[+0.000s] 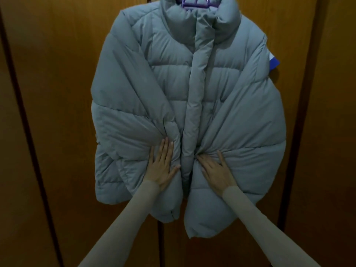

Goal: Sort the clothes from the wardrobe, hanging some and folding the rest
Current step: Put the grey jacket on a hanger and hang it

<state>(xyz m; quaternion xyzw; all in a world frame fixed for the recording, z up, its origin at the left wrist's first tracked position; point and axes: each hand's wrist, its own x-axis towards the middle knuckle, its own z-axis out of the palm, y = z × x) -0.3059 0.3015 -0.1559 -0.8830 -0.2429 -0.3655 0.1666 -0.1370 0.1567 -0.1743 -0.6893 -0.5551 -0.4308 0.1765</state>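
Observation:
A pale grey-blue puffer jacket (pixel 192 83) hangs on a purple hanger (pixel 194 3) against the wooden wardrobe doors. Its front is closed along the middle placket. My left hand (pixel 163 164) lies flat on the jacket's lower left panel, fingers straight and pointing up. My right hand (pixel 215 168) presses the lower right panel beside the placket, fingers spread, with the fabric puckered around its fingertips. Both forearms wear light beige sleeves.
Brown wooden wardrobe doors (pixel 57 93) fill the whole background, with dark vertical seams at left and right. A white and blue tag (pixel 273 61) sticks out at the jacket's right shoulder.

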